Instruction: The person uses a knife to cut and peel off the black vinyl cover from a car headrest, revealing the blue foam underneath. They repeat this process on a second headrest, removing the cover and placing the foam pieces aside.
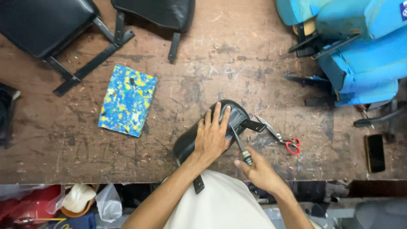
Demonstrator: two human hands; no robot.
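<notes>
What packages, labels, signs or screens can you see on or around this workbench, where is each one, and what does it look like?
Phone: flat on the bench's right end, a dark rectangle, screen off.
Label: top right corner, on the blue seat covers, a small white-and-dark patch, cut off by the edge.
Plastic bag: below the bench's front edge, left, clear and crumpled.

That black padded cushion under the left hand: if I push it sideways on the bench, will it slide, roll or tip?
The black cushion looks rounded on top, so it would probably rock or roll rather than slide. Its metal bracket juts out one side and may catch the table. The left hand presses flat on it, suggesting it needs steadying.
</notes>
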